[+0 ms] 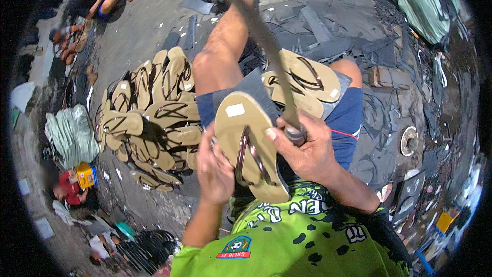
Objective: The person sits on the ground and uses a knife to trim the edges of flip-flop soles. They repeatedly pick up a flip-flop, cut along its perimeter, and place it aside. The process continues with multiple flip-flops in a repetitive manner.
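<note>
A tan flip-flop (228,138) with shiny brown straps and a white sticker is tilted up above my lap. My left hand (214,166) grips its left edge, its fingers slightly blurred. My right hand (310,149) is closed round the dark handle of a long, curved knife (271,51), whose blade points away from me and is smeared by motion. The right thumb presses against the flip-flop's right edge. Beyond it, more tan flip-flops (312,74) rest on a dark grey sheet (251,83) across my thighs.
A heap of matching flip-flops (171,110) lies left of my knee. Dark rubber scraps (315,23) litter the floor ahead and right. A pale green sack (74,133) stands far left, another sack (420,10) far right. A metal ring (409,141) lies at right. Other people sit at left.
</note>
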### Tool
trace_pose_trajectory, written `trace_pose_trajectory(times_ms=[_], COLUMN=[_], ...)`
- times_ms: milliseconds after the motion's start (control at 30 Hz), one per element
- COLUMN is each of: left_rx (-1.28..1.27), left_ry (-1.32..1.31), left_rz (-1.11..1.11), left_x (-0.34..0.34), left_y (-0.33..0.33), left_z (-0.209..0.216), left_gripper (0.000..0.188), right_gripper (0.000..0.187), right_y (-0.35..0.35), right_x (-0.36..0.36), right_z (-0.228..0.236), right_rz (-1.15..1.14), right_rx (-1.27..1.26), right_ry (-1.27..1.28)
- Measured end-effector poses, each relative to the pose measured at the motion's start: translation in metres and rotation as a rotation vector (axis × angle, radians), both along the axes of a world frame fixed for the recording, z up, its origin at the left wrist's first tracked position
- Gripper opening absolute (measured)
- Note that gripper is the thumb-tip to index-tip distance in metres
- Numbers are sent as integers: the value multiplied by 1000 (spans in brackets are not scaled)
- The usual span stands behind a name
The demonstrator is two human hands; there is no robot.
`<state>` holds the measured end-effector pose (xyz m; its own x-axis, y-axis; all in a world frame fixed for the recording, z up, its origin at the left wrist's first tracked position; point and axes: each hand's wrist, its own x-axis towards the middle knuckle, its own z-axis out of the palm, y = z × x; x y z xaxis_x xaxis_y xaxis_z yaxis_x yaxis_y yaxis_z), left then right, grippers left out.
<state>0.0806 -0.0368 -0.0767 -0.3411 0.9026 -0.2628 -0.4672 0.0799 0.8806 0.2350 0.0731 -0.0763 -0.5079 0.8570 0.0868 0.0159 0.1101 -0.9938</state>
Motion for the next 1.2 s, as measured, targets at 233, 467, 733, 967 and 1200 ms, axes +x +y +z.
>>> trace_pose_trajectory(times_ms=[233,467,733,967,1200], left_rx=[-187,-280,-176,-222,-284], left_ry=[-440,-489,-708,-542,-539], left_rz=[-64,-4,-226,-330,-187], left_x=[-32,-21,-37,-43,-38], left_y=[18,2,26,32,39], left_z=[-13,-57,-54,-60,-55], left_gripper=[42,48,38,52,42], right_gripper=[48,58,54,44,53], right_y=[-31,-79,-27,11,2], right_x=[20,84,33,16,45], right_z=[-16,-54,-36,-16,-21], right_rz=[84,158,39,209,273], right_rx=[151,326,360,-51,236], right_ry=[-107,-375,-585,-476,-536])
